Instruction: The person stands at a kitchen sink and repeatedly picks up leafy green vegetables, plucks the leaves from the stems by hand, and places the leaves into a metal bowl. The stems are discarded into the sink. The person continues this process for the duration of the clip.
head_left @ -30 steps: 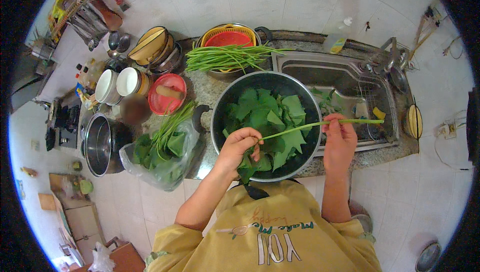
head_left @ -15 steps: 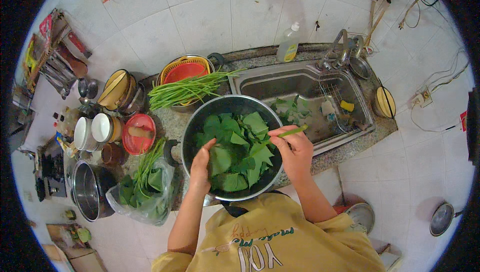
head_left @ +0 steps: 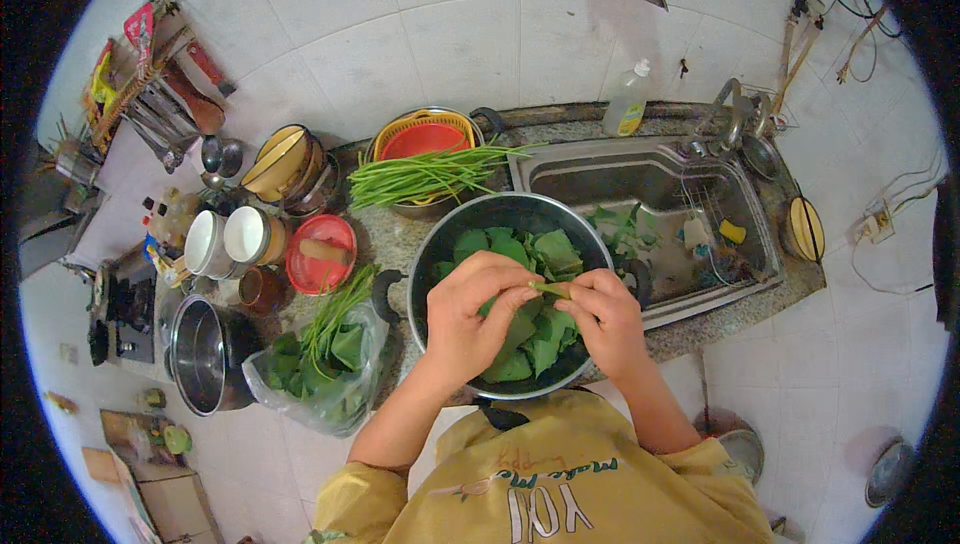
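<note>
Over a large dark pot (head_left: 530, 206) with a metal rim, my two hands meet at a short green stem (head_left: 547, 289). My left hand (head_left: 478, 309) pinches one end of it between thumb and fingers. The other end is in the closed fingers of my right hand (head_left: 607, 319). Loose green leaves (head_left: 552, 254) lie in the pot below, partly covered by my hands. Behind the pot, a bundle of long green stems (head_left: 425, 179) rests across a yellow basket and a red bowl (head_left: 425, 138). A clear plastic bag (head_left: 345, 406) at the left holds more leaves and stems.
A metal sink (head_left: 560, 166) with leaf scraps (head_left: 625, 229) and a yellow sponge (head_left: 732, 232) is at the right. A clear bottle (head_left: 626, 104) stands behind it. Leftward are a red dish (head_left: 318, 274), white bowls (head_left: 247, 234) and a steel pot (head_left: 205, 369).
My left hand has come up from the leaves at the pot's left side to the stem. My right hand has brought the stem in over the pot. The view has shifted.
</note>
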Demonstrator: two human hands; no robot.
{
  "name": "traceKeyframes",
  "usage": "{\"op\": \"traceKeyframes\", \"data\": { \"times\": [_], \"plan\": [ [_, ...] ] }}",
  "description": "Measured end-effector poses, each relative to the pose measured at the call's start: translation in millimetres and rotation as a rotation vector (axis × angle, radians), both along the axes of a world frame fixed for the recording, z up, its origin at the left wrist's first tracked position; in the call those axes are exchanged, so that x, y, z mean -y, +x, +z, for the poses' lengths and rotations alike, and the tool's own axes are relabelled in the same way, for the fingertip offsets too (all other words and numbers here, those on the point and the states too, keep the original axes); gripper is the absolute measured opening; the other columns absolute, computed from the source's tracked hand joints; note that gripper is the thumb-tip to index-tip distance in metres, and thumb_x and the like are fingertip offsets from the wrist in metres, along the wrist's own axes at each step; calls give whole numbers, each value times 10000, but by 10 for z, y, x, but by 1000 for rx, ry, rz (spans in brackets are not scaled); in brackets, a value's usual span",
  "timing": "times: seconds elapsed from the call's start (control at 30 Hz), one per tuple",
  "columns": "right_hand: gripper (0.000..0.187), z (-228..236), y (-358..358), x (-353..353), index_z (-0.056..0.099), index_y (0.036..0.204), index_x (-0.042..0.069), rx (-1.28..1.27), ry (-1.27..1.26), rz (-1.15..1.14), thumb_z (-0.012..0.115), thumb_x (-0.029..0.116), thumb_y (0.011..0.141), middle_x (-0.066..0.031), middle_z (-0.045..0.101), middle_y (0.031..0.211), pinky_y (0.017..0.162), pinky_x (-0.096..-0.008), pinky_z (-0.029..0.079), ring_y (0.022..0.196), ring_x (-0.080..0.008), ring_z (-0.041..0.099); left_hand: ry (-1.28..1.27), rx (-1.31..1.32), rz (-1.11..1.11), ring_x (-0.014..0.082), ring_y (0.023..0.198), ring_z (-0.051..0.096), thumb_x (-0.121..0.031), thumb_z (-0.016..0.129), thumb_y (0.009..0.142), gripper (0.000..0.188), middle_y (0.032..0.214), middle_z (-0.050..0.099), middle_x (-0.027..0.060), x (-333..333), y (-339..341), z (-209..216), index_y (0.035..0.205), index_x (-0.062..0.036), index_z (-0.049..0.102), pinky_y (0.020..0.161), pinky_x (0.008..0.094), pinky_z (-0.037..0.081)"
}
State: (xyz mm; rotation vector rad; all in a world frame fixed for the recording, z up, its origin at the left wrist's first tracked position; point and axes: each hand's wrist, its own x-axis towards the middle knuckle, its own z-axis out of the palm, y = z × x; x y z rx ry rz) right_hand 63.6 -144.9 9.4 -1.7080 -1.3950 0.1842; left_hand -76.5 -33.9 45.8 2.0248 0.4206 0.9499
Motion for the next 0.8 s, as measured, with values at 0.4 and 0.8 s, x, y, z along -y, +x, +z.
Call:
{"op": "traceKeyframes", "data": {
  "times": [0.4, 0.8],
  "plan": [
    [170, 25, -166, 8, 612, 823, 20, -302, -119, 191, 630, 135, 699, -137, 602, 770, 608, -342, 460, 683, -296, 591, 1, -24, -132, 256, 878, 509, -20, 591, 702, 133, 942, 551, 101, 159, 104, -92, 834, -31, 598, 752, 328, 411],
    [288, 109, -152, 125, 508, 1018, 28, -549, -217, 312, 618, 65, 754, -84, 582, 872, 690, -265, 464, 817, -150, 585, 130, -299, 103, 301, 618, 528, 13, 548, 718, 151, 703, 509, 135, 248, -326, -152, 859, -31, 580, 526, 334, 416]
  ]
}}
